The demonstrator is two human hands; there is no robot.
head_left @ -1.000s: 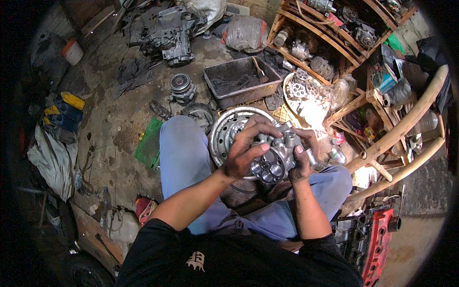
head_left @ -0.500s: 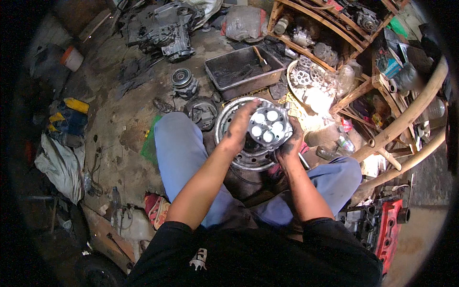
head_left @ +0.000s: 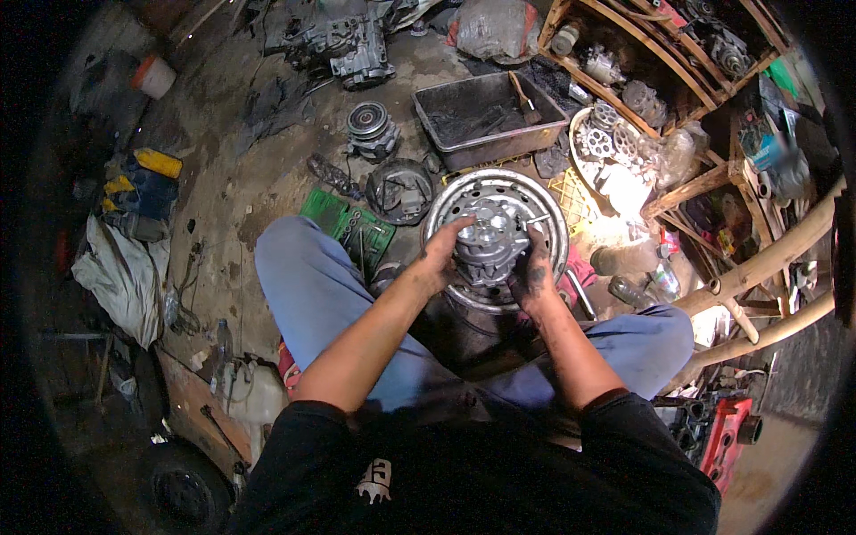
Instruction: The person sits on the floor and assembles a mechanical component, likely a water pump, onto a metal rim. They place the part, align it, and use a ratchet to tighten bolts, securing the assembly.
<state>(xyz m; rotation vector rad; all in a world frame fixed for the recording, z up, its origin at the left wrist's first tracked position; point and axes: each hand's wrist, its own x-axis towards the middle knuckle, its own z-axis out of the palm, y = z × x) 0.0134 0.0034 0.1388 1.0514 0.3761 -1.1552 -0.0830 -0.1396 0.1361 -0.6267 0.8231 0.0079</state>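
Between my two hands is a round, ribbed metal compressor block (head_left: 489, 245), above a steel wheel rim (head_left: 558, 223) that stands between my knees. My left hand (head_left: 435, 256) grips the block's left side, thumb on its upper edge. On the other side, my right hand (head_left: 537, 278), blackened with grease, has its thumb raised and its fingers curled round the block's lower right. The fingertips under the block are hidden. A thin pale pin or rod (head_left: 537, 218) shows at the block's upper right, by the right thumb; how it is fixed I cannot tell.
Beyond the rim sits a grey tub (head_left: 490, 147) with a brush (head_left: 524, 98). A bowl of metal parts (head_left: 581, 147) stands right of it, near a wooden rack (head_left: 695, 192). Left lie a green socket set (head_left: 330, 214), a pulley unit (head_left: 370, 129) and a gearbox (head_left: 334, 45).
The block has tilted, so its face with the round white-lit bores points away and its ribbed side shows. My left hand has gone from flat beside it to gripping. The view has shifted.
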